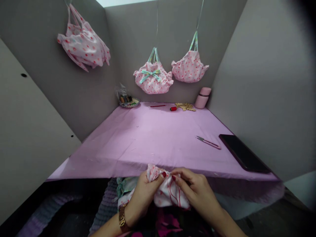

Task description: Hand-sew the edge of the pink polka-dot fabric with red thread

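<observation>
Above my lap, at the table's front edge, is a piece of pink-and-white patterned cloth (164,194) with a gathered, ruffled end. My left hand (146,188) is closed on it, thumb pressing from above near the ruffle. Thumb and fingertips of my right hand (195,186) pinch together at the cloth's upper edge; whatever is between them is too small to make out. Loops of red thread (172,191) hang across the cloth below the fingertips. A mint-green fabric part (126,185) shows left of my left wrist, partly hidden by the arm.
Thread snips (208,142) and a dark tablet-like slab (243,153) lie on the pink-covered table (158,135) at right. Farther back are a red thread spool (173,108), a red pencil-like stick (157,106), a basket (130,103) and a pink flask (202,98). Three dotted fabric bags (154,86) hang above.
</observation>
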Demonstrator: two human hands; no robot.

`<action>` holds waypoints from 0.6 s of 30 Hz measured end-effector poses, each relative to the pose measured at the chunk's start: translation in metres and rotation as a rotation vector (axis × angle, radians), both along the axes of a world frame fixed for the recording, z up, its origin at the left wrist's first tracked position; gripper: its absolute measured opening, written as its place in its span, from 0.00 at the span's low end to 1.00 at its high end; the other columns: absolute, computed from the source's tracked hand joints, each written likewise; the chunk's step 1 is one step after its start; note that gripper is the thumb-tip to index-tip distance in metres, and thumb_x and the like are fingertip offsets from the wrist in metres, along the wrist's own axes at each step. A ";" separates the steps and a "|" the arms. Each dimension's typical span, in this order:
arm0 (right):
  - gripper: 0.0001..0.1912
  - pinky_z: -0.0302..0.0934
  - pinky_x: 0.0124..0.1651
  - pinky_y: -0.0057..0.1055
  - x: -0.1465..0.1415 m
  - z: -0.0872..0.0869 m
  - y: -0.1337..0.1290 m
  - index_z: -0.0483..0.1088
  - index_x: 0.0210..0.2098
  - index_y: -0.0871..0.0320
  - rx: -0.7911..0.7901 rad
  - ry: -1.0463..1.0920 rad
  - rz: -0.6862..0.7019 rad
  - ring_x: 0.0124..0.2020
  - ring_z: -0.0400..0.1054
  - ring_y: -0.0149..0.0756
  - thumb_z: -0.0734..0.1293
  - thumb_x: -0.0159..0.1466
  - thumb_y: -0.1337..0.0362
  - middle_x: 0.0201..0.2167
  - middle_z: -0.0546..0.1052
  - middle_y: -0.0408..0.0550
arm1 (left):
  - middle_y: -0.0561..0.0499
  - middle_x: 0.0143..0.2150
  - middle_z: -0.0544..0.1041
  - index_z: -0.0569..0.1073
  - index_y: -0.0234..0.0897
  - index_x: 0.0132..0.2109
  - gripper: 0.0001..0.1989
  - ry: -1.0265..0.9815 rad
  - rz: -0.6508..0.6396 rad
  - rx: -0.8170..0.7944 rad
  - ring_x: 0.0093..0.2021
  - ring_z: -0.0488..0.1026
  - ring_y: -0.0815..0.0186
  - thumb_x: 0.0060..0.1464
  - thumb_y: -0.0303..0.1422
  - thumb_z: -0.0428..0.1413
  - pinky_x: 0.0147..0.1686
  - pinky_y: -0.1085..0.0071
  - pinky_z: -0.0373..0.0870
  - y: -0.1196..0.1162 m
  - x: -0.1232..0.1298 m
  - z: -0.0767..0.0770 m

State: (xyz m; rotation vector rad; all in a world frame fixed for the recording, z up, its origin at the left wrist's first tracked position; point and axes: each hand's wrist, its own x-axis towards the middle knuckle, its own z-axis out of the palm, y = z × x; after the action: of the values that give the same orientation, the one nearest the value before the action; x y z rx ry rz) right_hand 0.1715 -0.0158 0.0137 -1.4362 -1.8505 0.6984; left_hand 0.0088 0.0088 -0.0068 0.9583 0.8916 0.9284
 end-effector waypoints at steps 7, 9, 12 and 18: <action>0.13 0.63 0.38 0.29 0.002 0.003 0.003 0.73 0.41 0.58 -0.129 0.179 0.121 0.35 0.71 0.35 0.59 0.63 0.63 0.33 0.77 0.47 | 0.52 0.27 0.72 0.73 0.33 0.30 0.11 0.089 -0.019 0.097 0.28 0.66 0.69 0.49 0.38 0.57 0.31 0.73 0.62 0.002 -0.003 -0.006; 0.12 0.63 0.38 0.28 0.003 0.003 0.003 0.74 0.39 0.58 -0.152 0.207 0.125 0.34 0.71 0.35 0.59 0.63 0.64 0.33 0.77 0.47 | 0.52 0.27 0.71 0.72 0.33 0.30 0.11 0.123 -0.019 0.111 0.28 0.65 0.68 0.48 0.38 0.57 0.30 0.73 0.62 0.002 -0.003 -0.005; 0.12 0.62 0.35 0.28 0.003 0.004 0.003 0.74 0.38 0.58 -0.152 0.212 0.110 0.32 0.70 0.34 0.60 0.62 0.66 0.30 0.77 0.46 | 0.51 0.27 0.70 0.71 0.32 0.30 0.12 0.160 -0.019 0.117 0.28 0.65 0.68 0.48 0.39 0.57 0.30 0.72 0.62 0.002 -0.003 -0.003; 0.12 0.63 0.37 0.29 0.003 0.004 0.003 0.74 0.39 0.57 -0.144 0.219 0.114 0.33 0.71 0.35 0.60 0.62 0.65 0.33 0.78 0.46 | 0.53 0.25 0.67 0.68 0.33 0.28 0.13 0.202 0.004 0.141 0.26 0.62 0.69 0.48 0.40 0.56 0.28 0.73 0.60 0.002 -0.003 -0.002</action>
State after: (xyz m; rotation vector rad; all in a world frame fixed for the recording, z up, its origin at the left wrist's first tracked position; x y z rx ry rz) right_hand 0.1748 -0.0128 0.0178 -1.2914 -1.7503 1.0215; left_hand 0.0058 0.0107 -0.0089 1.1875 1.0075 0.9178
